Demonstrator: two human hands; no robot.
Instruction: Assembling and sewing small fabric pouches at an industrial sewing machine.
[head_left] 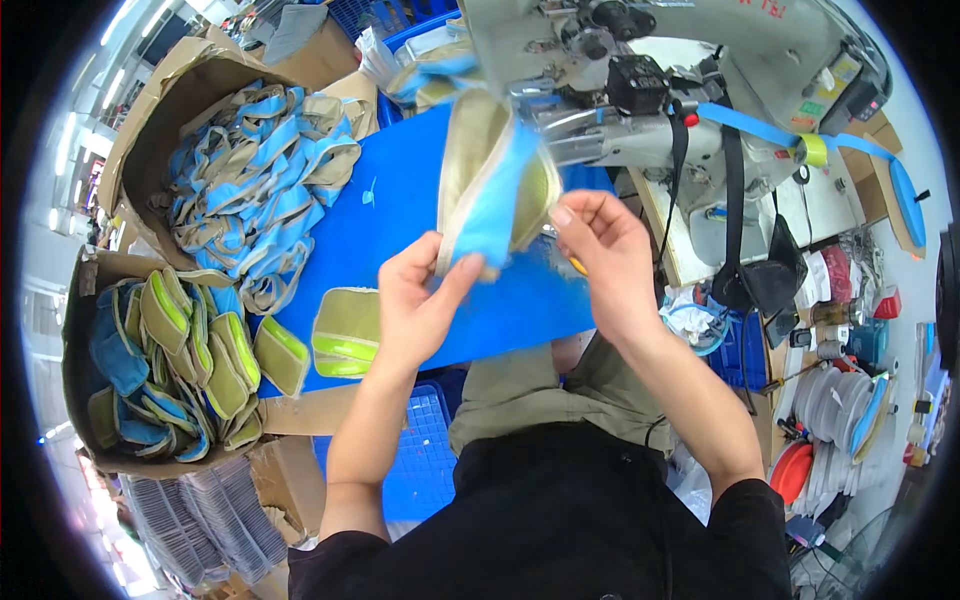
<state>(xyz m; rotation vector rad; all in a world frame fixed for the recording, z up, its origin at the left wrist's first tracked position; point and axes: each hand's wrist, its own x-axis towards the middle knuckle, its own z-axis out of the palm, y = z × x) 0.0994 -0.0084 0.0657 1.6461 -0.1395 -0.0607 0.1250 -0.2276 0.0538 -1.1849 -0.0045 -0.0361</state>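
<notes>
A sewn fabric piece [484,217], olive with a light blue band and pale binding, is held up over the blue tabletop, its upper part blurred. My left hand [420,295] grips its lower edge between thumb and fingers. On the piece's right side, my right hand [607,250] is closed in a pinch at the edge. A small orange-yellow thing [578,266] shows by the right palm; its kind is hidden. Left of my left hand, an olive fabric pad [346,333] with a bright green strip lies on the table.
Two cardboard boxes stand at the left: one with tangled blue and khaki fabric pieces [255,180], one with olive pads [185,345]. A sewing machine [690,140] occupies the far right, fed by blue tape [745,122]. Blue worktop [400,180] spans the middle. Grey stacks [215,520] stand lower left.
</notes>
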